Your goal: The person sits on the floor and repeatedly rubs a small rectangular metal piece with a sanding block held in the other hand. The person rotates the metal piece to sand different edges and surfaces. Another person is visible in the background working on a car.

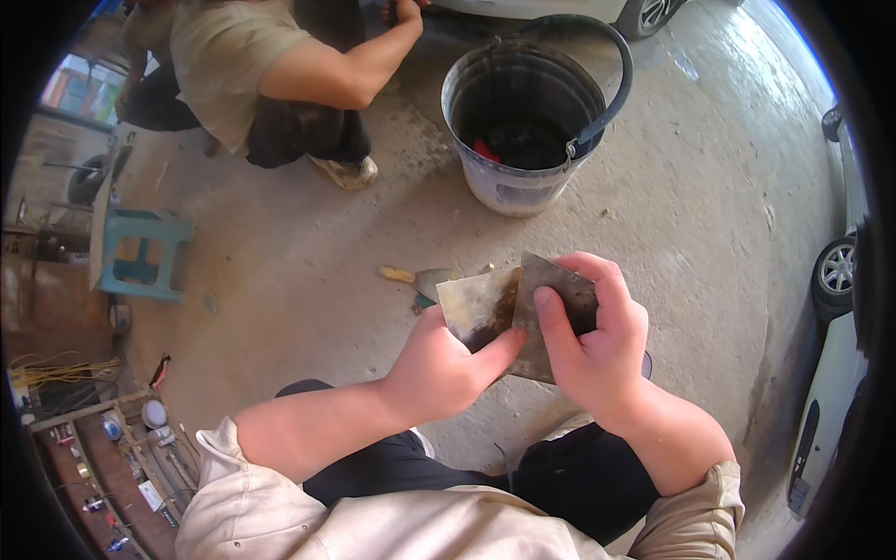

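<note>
My left hand [439, 366] is closed on a thin, square-cornered scraper plate [471, 297], pale and stained with brown smears. My right hand [602, 341] grips a second, greyer scraper plate [534, 347], thumb flat on its near face and fingers behind it. The right plate overlaps the edge of the left one, and my left thumb reaches to where they meet. Just beyond my left hand, a putty knife [399, 273] with a yellow handle lies on the concrete floor, its blade partly hidden.
A large black-lined bucket [523, 187] with a raised handle stands ahead, something red inside. Ahead left, a person [233, 75] crouches beside a car. A blue plastic stool [145, 252] and a divided tray of small parts [103, 457] are at left. Another car [826, 401] lies along the right.
</note>
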Tool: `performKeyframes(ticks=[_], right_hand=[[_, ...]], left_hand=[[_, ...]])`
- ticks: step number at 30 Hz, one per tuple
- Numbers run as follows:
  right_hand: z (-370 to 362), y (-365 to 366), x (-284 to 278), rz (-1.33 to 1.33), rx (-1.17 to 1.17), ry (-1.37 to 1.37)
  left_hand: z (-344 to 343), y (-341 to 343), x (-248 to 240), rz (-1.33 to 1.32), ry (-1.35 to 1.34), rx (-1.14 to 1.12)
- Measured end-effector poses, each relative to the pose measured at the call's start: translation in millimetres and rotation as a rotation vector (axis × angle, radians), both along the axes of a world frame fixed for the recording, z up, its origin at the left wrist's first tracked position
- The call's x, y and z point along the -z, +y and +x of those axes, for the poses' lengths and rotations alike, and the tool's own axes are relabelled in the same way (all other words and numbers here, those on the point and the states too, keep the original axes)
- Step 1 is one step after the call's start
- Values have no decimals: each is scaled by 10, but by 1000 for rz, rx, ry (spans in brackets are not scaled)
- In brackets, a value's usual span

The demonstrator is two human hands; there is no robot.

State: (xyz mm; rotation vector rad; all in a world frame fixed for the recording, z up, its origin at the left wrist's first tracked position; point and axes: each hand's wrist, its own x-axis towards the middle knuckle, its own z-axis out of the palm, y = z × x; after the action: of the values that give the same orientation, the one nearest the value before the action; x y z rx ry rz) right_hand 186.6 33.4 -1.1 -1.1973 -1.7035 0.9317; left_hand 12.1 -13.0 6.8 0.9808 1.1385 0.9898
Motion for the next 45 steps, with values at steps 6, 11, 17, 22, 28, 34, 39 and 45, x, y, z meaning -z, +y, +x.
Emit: performKeyframes(ticks=[6,11,17,22,28,34,39,45], right_hand=[[-20,2,-21,18,-8,-34],[-50,-27,38,128,-19,-73],[-62,-105,2,227,-57,-54],[-33,-147,9,301,-118,-45],[-57,-166,19,348,-159,-28],[-37,-201,77,359,-244,20],[-8,-138,3,298,-362,1],[14,-48,1,175,-333,47]], left_hand=[[51,-15,-38,12,131,-67],[119,-82,22,71,226,-134],[180,-202,-50,119,258,-152],[133,-303,-98,130,249,-27],[82,-344,-68,91,296,98],[25,-374,-111,86,305,214],[33,-333,-79,44,177,224],[-1,-163,-17,94,180,208]])
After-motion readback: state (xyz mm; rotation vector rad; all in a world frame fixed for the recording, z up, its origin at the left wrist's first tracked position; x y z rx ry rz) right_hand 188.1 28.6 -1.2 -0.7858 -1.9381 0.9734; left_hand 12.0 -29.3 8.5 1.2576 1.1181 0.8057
